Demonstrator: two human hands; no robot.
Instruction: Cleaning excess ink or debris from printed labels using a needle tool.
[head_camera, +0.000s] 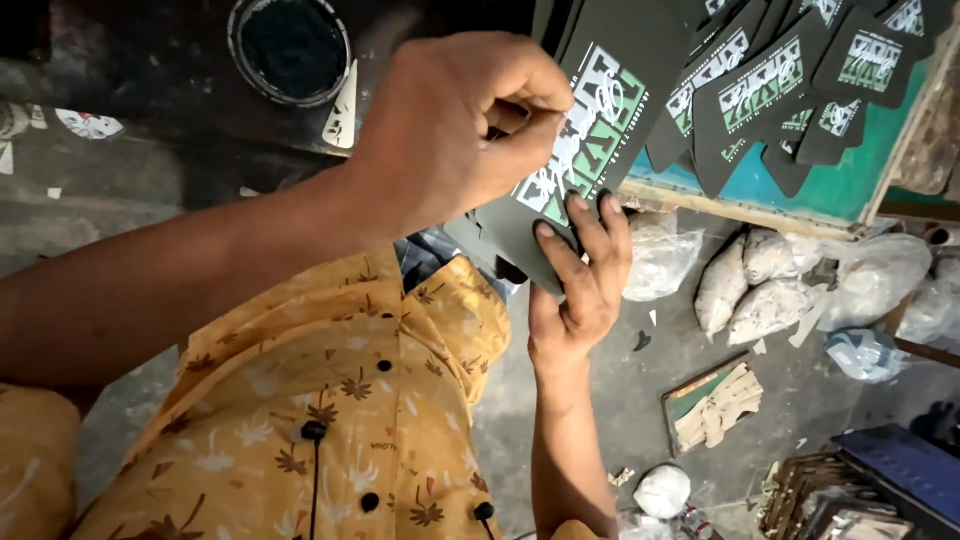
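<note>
My left hand (455, 125) reaches in from the left, its fingertips pinched on the face of a dark card (610, 110) printed in green and white. My right hand (580, 275) comes up from below and grips the same card at its lower edge, fingers spread over the print. The card is tilted and held above my yellow patterned shirt (340, 400). What the left fingertips pinch, apart from the card's surface, is too small to tell.
Several similar printed dark cards (770, 85) lie overlapping on a teal board (850, 180) at the upper right. A round black pot (290, 45) sits at the top left. On the floor lie plastic bags (770, 280), a stack of cardboard pieces (715, 405) and a blue panel (905, 465).
</note>
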